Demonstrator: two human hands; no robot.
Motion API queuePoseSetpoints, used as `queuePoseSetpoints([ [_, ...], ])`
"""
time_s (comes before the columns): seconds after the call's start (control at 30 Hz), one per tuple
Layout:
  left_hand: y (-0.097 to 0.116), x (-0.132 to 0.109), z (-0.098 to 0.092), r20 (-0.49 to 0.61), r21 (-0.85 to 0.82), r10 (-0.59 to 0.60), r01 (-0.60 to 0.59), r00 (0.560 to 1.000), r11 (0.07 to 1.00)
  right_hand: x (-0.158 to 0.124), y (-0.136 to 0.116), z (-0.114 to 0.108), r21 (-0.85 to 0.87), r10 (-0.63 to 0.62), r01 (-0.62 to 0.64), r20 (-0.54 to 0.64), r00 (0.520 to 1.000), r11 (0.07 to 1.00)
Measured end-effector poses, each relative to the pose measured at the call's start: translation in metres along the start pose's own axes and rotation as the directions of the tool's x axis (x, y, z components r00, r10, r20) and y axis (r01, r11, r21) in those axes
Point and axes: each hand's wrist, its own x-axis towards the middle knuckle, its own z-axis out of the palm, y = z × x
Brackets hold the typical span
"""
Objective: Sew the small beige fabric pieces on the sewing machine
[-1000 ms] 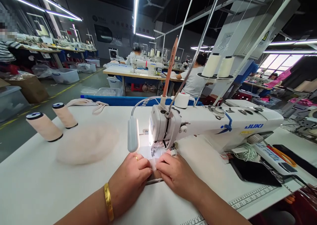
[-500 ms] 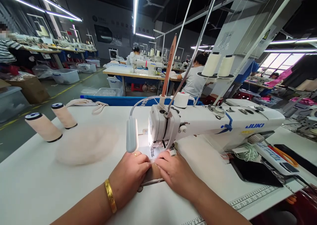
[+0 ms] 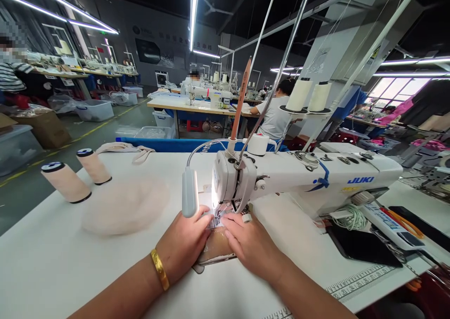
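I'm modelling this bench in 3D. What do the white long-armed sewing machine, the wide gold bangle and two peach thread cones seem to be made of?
White sewing machine: probably painted metal, semi-gloss, by the soft sheen along its arm. Gold bangle: polished yellow metal, by its bright reflections; solid or plated unclear. Peach thread cones: matte wound thread, by their dull sides; fibre unclear.

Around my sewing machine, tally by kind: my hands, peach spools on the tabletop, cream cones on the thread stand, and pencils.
Hands: 2, left hand and right hand
Peach spools: 2
Cream cones: 2
Pencil: 1
Total: 7
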Motion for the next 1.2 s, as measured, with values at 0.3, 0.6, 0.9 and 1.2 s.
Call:
queuePoseSetpoints([
  [0.3, 0.013, -0.001, -0.021, 0.269, 0.329, -0.205, 0.110, 0.941, 0.938, 0.000, -0.007, 0.001, 0.133, -0.170, 0.174, -0.044, 0.985, 0.976],
  [0.6, 0.024, -0.011, -0.034, 0.181, 0.128, -0.207, 0.185, 0.961, 0.974, 0.001, -0.023, -0.009, 0.193, -0.252, 0.242, 0.027, 0.967, 0.951],
  [0.9, -0.010, -0.007, -0.029, 0.023, 0.122, -0.253, 0.249, 0.967, 0.961, -0.006, -0.042, -0.012, 0.262, -0.484, 0.441, 0.127, 0.866, 0.858],
  [1.2, 0.002, -0.010, -0.016, 0.044, 0.078, -0.185, 0.181, 0.982, 0.980, -0.061, -0.034, 0.008, 0.355, -0.531, 0.485, 0.041, 0.846, 0.799],
])
